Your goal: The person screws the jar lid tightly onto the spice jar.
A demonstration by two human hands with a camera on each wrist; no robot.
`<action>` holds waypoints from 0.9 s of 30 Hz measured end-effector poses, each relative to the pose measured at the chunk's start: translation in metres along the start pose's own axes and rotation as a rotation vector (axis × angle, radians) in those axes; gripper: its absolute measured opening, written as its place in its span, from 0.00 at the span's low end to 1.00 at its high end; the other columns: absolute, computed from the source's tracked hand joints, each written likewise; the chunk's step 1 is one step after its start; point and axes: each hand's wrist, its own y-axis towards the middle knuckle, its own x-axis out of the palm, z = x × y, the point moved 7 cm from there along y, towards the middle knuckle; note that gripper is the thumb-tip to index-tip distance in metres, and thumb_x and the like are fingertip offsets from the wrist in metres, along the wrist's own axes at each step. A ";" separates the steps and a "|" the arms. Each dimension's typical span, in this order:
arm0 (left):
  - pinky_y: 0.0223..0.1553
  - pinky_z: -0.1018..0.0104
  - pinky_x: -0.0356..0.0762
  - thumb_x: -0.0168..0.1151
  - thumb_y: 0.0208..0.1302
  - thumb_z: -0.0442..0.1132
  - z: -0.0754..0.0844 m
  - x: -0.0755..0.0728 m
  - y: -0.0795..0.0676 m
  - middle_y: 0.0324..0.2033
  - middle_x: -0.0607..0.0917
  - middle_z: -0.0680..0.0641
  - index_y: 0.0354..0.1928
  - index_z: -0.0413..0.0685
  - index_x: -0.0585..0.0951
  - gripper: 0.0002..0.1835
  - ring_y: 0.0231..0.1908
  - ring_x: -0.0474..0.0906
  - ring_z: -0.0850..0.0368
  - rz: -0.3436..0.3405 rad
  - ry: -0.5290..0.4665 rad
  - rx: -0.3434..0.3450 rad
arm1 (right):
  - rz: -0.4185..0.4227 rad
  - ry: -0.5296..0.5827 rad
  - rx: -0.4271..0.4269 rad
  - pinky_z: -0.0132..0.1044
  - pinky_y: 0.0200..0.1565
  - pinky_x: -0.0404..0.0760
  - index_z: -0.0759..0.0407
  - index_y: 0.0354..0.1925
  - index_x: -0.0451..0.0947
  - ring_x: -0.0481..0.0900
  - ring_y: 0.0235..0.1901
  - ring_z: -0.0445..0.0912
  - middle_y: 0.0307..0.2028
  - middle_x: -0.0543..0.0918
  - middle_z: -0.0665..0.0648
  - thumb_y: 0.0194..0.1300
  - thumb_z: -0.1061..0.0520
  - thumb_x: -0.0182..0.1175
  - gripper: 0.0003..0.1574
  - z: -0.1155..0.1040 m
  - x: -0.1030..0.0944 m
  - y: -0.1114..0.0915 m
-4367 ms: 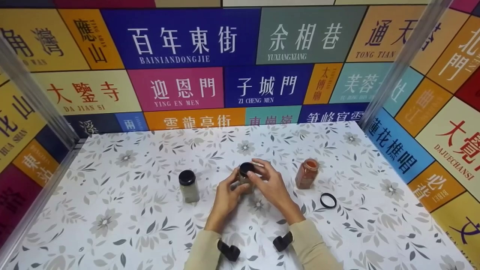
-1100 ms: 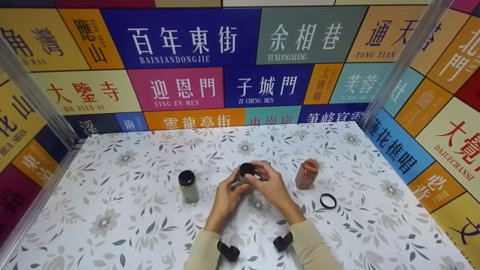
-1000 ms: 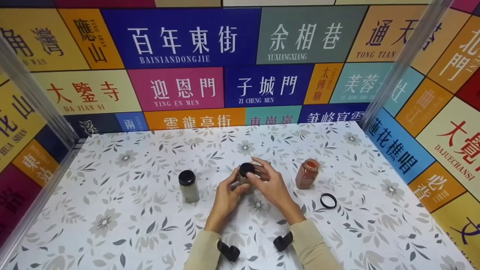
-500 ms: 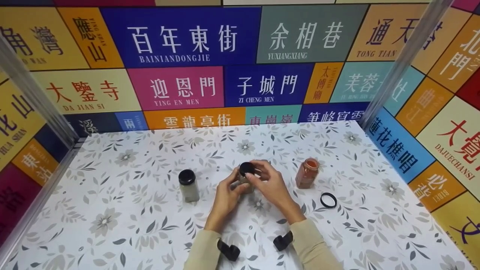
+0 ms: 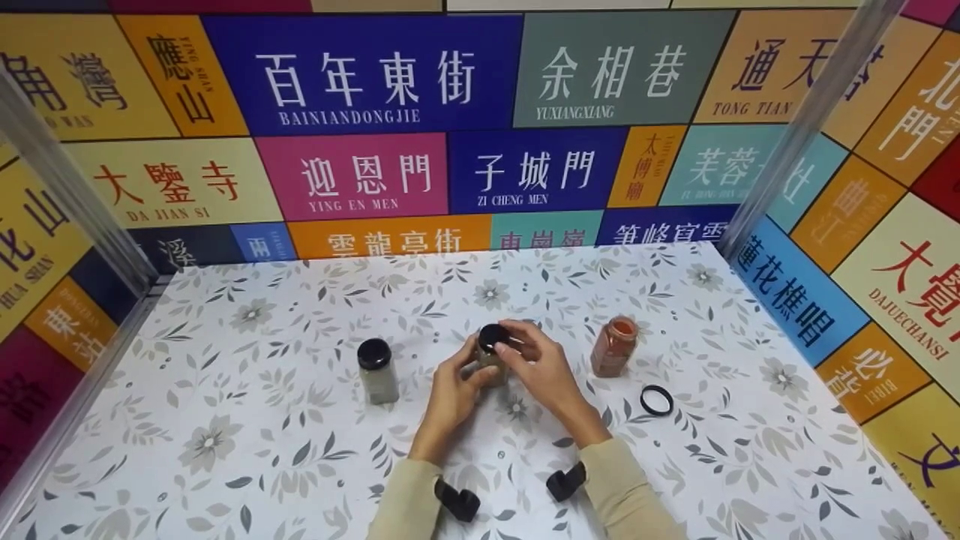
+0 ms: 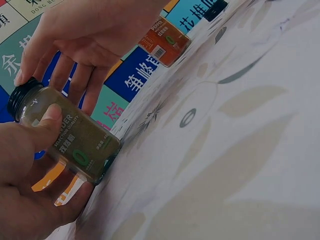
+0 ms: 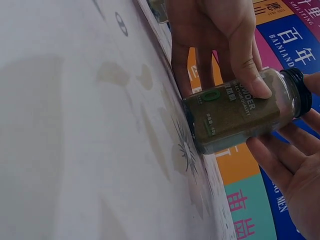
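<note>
A glass spice jar of brownish-green powder [image 6: 82,135] stands mid-table between the two hands, its black lid [image 5: 493,337] on top. My left hand [image 5: 454,390] grips the jar's body, thumb across the label and fingers behind it. From the other side, my right hand [image 5: 541,367] pinches the lid, its thumb at the near edge. In the right wrist view the right hand's lower fingers lie close along the jar's side. The jar's base is right at the tabletop [image 6: 235,170].
Left of the hands stands another capped jar [image 5: 379,379] of pale greenish powder. To the right is an uncapped jar of red-orange powder [image 5: 613,349], with a loose black lid [image 6: 216,10] near it. Printed wall panels [image 5: 360,75] border the table's back and sides.
The right hand's fingers shift slightly about the lid; its raised index finger has come down since a second ago. The left hand and the jars keep their places.
</note>
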 end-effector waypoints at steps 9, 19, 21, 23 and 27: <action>0.67 0.48 0.73 0.67 0.62 0.34 -0.002 0.000 0.000 0.61 0.78 0.29 0.69 0.32 0.69 0.34 0.61 0.77 0.36 -0.004 -0.014 0.003 | -0.025 -0.039 -0.024 0.42 0.59 0.83 0.57 0.64 0.75 0.83 0.57 0.57 0.60 0.82 0.64 0.69 0.58 0.64 0.27 -0.001 0.000 -0.001; 0.67 0.47 0.73 0.66 0.63 0.34 -0.002 0.000 0.000 0.62 0.78 0.30 0.69 0.32 0.69 0.33 0.61 0.77 0.36 -0.008 -0.022 0.009 | -0.024 -0.007 0.009 0.36 0.56 0.84 0.59 0.62 0.77 0.83 0.57 0.59 0.61 0.80 0.66 0.67 0.58 0.65 0.25 -0.001 0.001 0.000; 0.67 0.48 0.73 0.66 0.63 0.34 -0.002 0.000 0.000 0.62 0.78 0.30 0.69 0.32 0.69 0.33 0.61 0.78 0.36 -0.006 -0.020 0.015 | -0.022 -0.005 0.014 0.36 0.56 0.84 0.59 0.61 0.77 0.83 0.58 0.59 0.61 0.81 0.66 0.67 0.58 0.66 0.25 -0.001 0.001 0.001; 0.67 0.48 0.74 0.66 0.64 0.34 -0.002 0.000 0.000 0.62 0.77 0.30 0.69 0.31 0.69 0.33 0.61 0.78 0.36 -0.006 -0.021 0.013 | -0.025 -0.010 0.009 0.38 0.56 0.84 0.59 0.62 0.76 0.83 0.58 0.59 0.61 0.81 0.66 0.67 0.58 0.66 0.26 -0.002 0.001 0.001; 0.67 0.49 0.73 0.66 0.64 0.35 -0.002 0.000 0.001 0.62 0.78 0.30 0.69 0.31 0.69 0.33 0.62 0.77 0.37 -0.010 -0.013 0.004 | -0.029 -0.080 -0.027 0.40 0.55 0.85 0.58 0.65 0.75 0.83 0.57 0.58 0.63 0.80 0.65 0.68 0.57 0.65 0.28 -0.004 0.001 0.000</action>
